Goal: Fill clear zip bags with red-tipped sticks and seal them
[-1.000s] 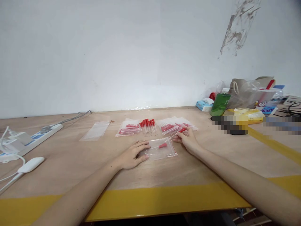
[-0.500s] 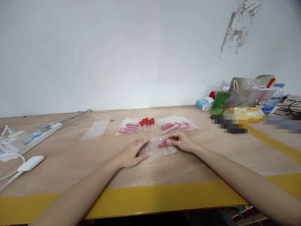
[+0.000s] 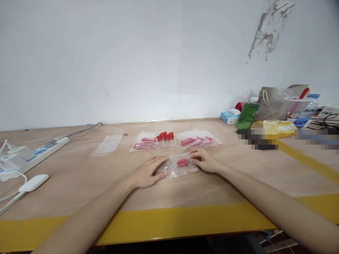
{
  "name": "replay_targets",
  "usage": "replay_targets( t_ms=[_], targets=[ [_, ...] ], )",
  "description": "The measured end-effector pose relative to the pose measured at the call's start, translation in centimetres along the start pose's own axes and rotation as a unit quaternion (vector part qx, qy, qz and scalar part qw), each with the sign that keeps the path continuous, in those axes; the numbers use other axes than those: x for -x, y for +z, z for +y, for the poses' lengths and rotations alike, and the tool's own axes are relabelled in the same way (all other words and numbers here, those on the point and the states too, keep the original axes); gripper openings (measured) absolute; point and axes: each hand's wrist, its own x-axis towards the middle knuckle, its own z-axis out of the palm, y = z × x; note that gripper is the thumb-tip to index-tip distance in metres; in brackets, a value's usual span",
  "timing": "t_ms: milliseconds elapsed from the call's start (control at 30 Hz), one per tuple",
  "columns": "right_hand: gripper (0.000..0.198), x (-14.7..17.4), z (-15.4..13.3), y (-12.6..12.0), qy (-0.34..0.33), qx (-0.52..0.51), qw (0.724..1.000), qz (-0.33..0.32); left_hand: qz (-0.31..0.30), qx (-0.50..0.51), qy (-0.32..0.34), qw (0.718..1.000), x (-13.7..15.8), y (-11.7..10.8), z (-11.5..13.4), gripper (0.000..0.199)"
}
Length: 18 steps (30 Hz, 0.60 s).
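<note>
A clear zip-lock bag lies flat on the table in front of me. Inside it are red-bulbed droppers, their thin stems pointing left. My left hand rests at the bag's left end, thumb and fingers spread apart and touching it. At the right end, by the zip strip, my right hand has thumb and fingertips closed on the bag's edge. Just beyond lies a row of loose droppers. Filled bags with red bulbs are fanned out in a left pile and a right pile.
Flat clear bags lie farther left. A power strip and a white plug-like device are at the left edge. Back right stand a tissue pack, a green bottle and assorted bags. Yellow tape lines the front edge.
Inside the bag, the droppers have come together side by side with bulbs aligned. Both hands stay nearly in place, the right one still at the zip end.
</note>
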Motion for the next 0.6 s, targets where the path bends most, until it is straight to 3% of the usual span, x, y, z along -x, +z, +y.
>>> replay_targets(
  t_ms=[133,200,267,433,600],
  targets=[
    [0.017,-0.7,-0.3,-1.2,0.02,0.03,0.999,0.034,-0.028,-0.016,0.007,0.999,-0.2,-0.1,-0.3,0.049],
    [0.017,-2.1,-0.9,-1.6,0.021,0.071,0.995,0.072,-0.041,-0.022,0.006,0.999,-0.3,-0.2,-0.5,0.049],
    [0.017,-4.0,-1.9,-1.4,0.025,0.095,0.993,0.069,-0.045,-0.027,0.003,0.999,-0.5,-0.3,-0.6,0.048],
    [0.019,-9.7,-4.3,1.3,0.18,0.124,0.976,0.019,-0.025,-0.046,0.0,0.999,-0.4,-0.1,-0.6,0.042],
    [0.032,-13.1,-4.3,3.7,0.229,0.115,0.966,0.008,0.037,-0.032,0.044,0.998,-0.2,0.0,-0.4,0.04]
  ],
)
